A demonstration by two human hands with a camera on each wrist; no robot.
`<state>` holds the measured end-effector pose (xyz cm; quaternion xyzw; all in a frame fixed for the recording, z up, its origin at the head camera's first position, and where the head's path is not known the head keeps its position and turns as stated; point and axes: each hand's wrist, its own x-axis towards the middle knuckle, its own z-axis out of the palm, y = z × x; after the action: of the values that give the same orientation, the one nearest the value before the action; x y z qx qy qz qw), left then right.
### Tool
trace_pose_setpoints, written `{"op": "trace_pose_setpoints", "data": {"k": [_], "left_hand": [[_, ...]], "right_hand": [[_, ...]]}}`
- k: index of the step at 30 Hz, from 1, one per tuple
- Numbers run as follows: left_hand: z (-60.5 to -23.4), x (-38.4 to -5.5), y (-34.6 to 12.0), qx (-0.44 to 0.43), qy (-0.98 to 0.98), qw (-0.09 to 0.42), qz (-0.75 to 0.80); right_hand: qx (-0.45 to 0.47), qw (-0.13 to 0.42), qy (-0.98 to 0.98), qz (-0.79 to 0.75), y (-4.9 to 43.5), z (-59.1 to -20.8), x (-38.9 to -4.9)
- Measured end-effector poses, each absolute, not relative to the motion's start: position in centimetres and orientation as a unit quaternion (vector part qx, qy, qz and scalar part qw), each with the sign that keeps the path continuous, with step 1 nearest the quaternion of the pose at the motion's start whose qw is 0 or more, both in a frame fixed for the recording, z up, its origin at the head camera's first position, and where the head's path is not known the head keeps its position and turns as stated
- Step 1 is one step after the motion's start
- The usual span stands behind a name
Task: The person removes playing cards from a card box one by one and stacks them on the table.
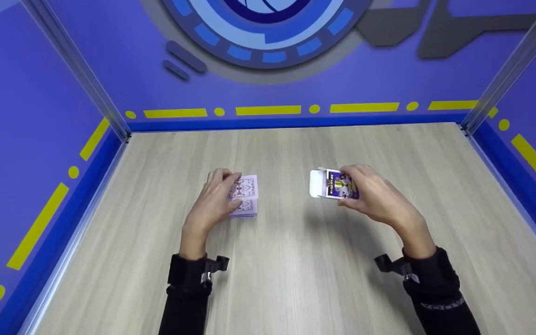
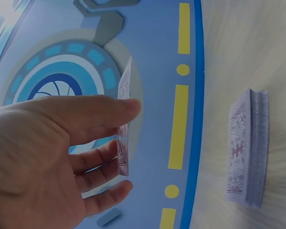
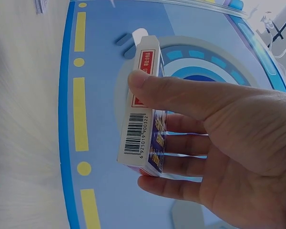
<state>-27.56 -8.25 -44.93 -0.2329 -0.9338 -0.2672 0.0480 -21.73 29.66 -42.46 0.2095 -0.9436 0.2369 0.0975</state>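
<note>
My left hand [image 1: 212, 193] pinches a thin portion of playing cards [image 1: 248, 187], patterned backs showing, between thumb and fingers. Below it, a deck of playing cards [image 1: 245, 208] lies on the table; in the left wrist view a gap shows between this deck [image 2: 248, 150] and the pinched cards [image 2: 123, 160]. My right hand [image 1: 377, 193] grips a playing card box [image 1: 338, 184] by its long sides, its white end flap [image 1: 316, 183] folded open toward the left. The right wrist view shows the barcode side of the box [image 3: 135, 133], with the thumb across it. The inside of the box is hidden.
The wood-grain table [image 1: 286, 279] is bounded by a blue back wall [image 1: 268, 95] and side walls with yellow dashes. Metal posts [image 1: 86, 79] stand at the corners. A black strap with a small camera [image 1: 193, 272] sits on each wrist.
</note>
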Motion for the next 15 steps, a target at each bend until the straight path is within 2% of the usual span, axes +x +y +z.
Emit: {"op": "trace_pose_setpoints", "data": {"k": [8,15], "left_hand": [[-46.7,-28.4,-8.3,-0.202,-0.945,0.001,-0.257],[-47.9,-29.0,-8.1,-0.165,-0.951,-0.068,-0.254]], "right_hand": [[0.209,0.096,-0.944,0.235,29.6,-42.4,-21.7],[0.221,0.111,-0.943,0.224,29.5,-42.5,-21.7]]}}
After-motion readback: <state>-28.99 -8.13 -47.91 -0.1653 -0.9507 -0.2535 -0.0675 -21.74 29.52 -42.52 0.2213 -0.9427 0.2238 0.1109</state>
